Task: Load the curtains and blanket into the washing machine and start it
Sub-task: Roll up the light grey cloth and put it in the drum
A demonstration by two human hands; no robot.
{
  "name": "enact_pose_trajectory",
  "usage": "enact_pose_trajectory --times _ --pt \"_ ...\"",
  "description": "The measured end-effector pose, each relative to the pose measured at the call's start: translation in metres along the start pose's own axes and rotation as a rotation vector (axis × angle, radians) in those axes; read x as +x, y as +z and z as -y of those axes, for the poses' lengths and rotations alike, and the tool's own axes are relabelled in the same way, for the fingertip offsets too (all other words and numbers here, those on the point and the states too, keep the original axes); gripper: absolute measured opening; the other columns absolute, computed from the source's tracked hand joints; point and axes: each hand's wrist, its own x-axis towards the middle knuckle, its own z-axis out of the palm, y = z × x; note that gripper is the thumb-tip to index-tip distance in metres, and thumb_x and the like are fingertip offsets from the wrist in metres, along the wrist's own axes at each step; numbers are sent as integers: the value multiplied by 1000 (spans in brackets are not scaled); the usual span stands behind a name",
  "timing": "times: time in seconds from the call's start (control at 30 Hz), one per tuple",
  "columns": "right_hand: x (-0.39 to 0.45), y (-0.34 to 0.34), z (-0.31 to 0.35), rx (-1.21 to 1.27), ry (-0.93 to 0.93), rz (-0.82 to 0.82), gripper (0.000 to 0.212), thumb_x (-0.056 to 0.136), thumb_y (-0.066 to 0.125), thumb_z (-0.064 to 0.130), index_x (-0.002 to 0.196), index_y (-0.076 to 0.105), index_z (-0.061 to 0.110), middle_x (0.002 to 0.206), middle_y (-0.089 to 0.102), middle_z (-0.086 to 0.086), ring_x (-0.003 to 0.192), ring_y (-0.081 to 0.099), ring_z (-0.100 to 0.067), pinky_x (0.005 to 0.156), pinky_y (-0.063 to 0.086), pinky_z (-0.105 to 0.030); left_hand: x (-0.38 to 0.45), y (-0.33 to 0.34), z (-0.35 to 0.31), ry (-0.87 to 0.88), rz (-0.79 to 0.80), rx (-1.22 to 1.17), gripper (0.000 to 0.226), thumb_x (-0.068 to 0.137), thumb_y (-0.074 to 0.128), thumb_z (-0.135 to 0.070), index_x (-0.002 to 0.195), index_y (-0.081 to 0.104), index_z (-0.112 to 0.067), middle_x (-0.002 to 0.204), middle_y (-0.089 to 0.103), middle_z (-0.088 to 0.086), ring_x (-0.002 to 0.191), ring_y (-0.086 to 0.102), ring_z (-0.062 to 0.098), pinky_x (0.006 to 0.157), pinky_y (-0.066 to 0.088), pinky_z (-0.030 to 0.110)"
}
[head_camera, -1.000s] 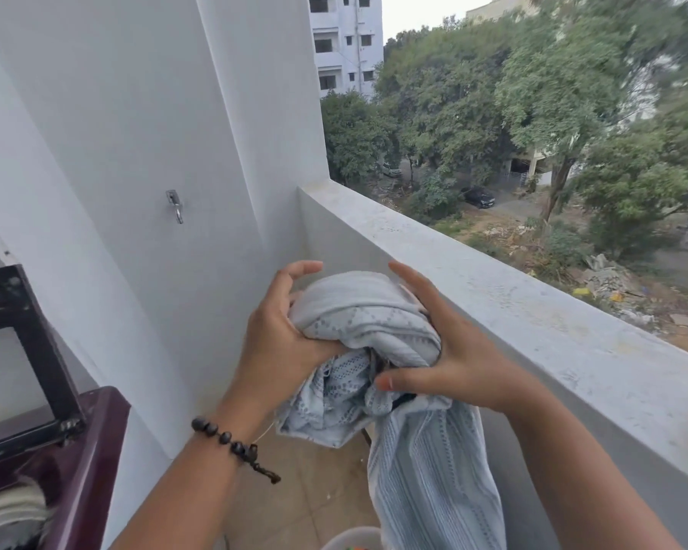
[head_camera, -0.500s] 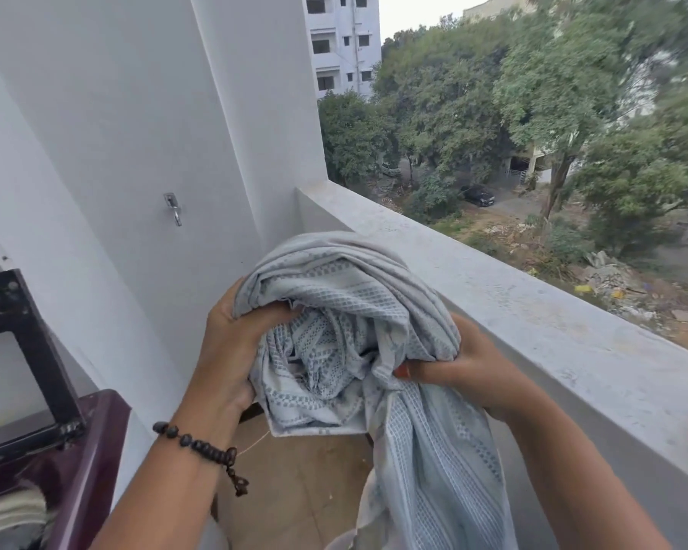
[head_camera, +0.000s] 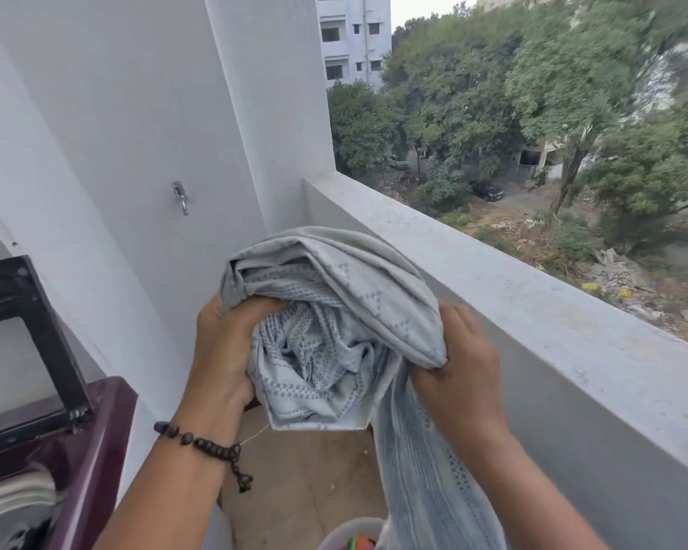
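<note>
Both hands are clamped on the same pale grey-blue patterned cloth (head_camera: 334, 323), which I take for a curtain, tho it could be the blanket; can't tell from fabric alone. Vs a sec ago the bundle is bigger & sits higher: more cloth has been gathered up into the wad, and the hands have shifted from cupping a small ball to gripping a fat roll from either side. I read that as bunching it up before the drop into the machine, so loading of this piece isn't done yet.

Near to far. Left hand (head_camera: 225, 351), bead bracelet (head_camera: 199, 446) on the wrist, grips the roll's left side w/ thumb dug into the folds. Right hand (head_camera: 455, 367) pinches the outer fold on the right, fingers curled under the edge. A long tail of the cloth hangs down below the right hand toward a pale tub (head_camera: 350, 533) at the bottom edge, w/ something colourful inside.

Cloth looks soft, thin, crumpled, w/ rows of small dotted triangles; plain grey on the outer wrap.

Washing machine (head_camera: 96, 450), maroon top-loader, sits bottom left w/ its dark-framed lid (head_camera: 36, 331) up & drum rim showing; the cloth is well apart from it, held in the air to its right. Beyond: balcony parapet (head_camera: 493, 279), wall hook (head_camera: 180, 197), then trees.
</note>
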Motion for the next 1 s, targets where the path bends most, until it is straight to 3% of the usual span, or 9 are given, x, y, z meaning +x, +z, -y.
enact_pose_trajectory --times 0.13,0.27,0.37,0.43,0.53,0.63,0.73,0.87,1.0 --pt "-18 1 20 423 124 285 33 74 66 25 105 58 29 97 55 2 85 57 -13 68 48 -27 3 6 4 11 -109 -175 40 53 73 -5 93 69 -6 77 75 5 73 73 22 59 57 31" --pt "-15 -12 9 623 181 461 78 72 77 44 140 40 44 141 46 9 131 49 -13 103 45 -28 11 -3 11 -79 -131 -348 63 53 79 -12 114 64 -7 112 68 17 106 67 36 86 56 48" --pt "-15 -9 8 823 322 574 105 63 85 37 148 24 43 137 53 25 127 53 0 97 47 -16 8 5 15 -116 -85 -462 68 45 83 -14 110 67 -8 121 65 17 117 61 38 98 48 55" --pt "-16 -3 9 895 418 497 100 59 86 28 144 34 32 130 61 19 120 59 -3 89 50 -15 -2 15 22 -154 -86 -476 67 45 84 -16 110 68 -7 121 66 17 115 63 38 98 48 56" --pt "-16 4 4 1000 563 334 73 62 86 17 129 56 21 120 71 -4 111 67 -26 86 58 -37 -24 23 40 -242 -86 -425 72 58 81 -22 126 63 -5 128 64 19 119 61 38 101 46 59" --pt "-7 -6 -6 978 597 273 55 69 76 7 121 63 18 114 73 -10 104 70 -31 89 56 -53 -42 15 49 -257 -8 -178 76 58 83 -24 129 60 -11 123 69 11 113 66 29 92 52 47" --pt "10 -21 -15 840 530 299 48 69 74 4 112 69 24 109 75 -5 101 71 -27 86 57 -48 -45 -5 38 -218 267 56 114 40 97 -44 140 47 -23 135 62 2 124 59 20 103 48 41" --pt "31 -37 -18 527 383 471 54 74 74 -12 110 67 27 99 76 6 93 72 -11 76 57 -30 -28 -20 9 7 452 623 140 38 90 -65 144 -1 -62 161 10 -24 146 11 -9 119 19 30" --pt "43 -37 3 169 88 717 30 75 78 11 103 67 19 90 72 1 86 67 -11 69 49 -23 -23 -2 -2 141 664 1276 150 44 84 -70 133 -36 -60 163 -9 -18 148 -15 0 121 -10 50"
